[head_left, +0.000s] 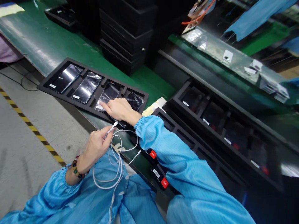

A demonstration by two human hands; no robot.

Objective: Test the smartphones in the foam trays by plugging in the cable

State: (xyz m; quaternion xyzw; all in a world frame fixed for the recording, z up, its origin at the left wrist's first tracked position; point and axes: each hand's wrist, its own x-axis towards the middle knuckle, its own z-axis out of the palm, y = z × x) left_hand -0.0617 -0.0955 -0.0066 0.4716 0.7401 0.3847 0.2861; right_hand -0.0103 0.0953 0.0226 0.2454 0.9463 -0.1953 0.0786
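Note:
My left hand [99, 143], with a beaded bracelet at the wrist, pinches the white connector [113, 127] of a white cable [120, 168]. The connector's tip is at the edge of a dark phone [121, 124] near the front rim of a black foam tray [90, 107]. My right hand [116, 109] lies over the tray, its index finger stretched out at the label end of the third phone [109, 93]. Its other fingers are bent and partly hidden, so their hold is unclear. Two more phones [87, 87] lie to the left, and a film-covered one [135, 101] to the right.
Black trays [140, 31] are stacked behind on the green bench [46, 40]. At the right are trays with labelled dark devices [215, 116]. Two black items with red stickers [160, 177] lie by my right sleeve. A loose cable plug [139, 152] hangs near the bench edge.

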